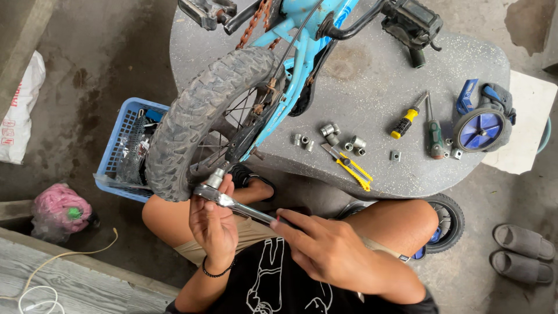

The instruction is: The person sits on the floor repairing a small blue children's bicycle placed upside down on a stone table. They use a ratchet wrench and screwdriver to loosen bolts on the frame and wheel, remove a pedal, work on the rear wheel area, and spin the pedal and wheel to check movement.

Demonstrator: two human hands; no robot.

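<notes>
Steel is showing between both hands: a ratchet wrench is lying across the lap of a seated person, its socket head pushed up against the axle of a small blue bicycle that is lying upside down on a grey stone table. The left hand is closing around the head end of the wrench, thumb and fingers pressing on the metal just below the knobbly tyre. The right hand is gripping the dark handle end, fingers wrapped over it. The wheel is hanging past the table edge, over a blue plastic basket standing on the concrete floor. On the table, well apart from the hands, several sockets are sitting in a loose cluster, with a yellow utility knife just beside them, a yellow-handled screwdriver and a green-handled screwdriver farther right, and a blue training wheel near the table's right edge. A second small wheel is resting on the floor by the person's right knee, and grey slippers are lying beyond it.
</notes>
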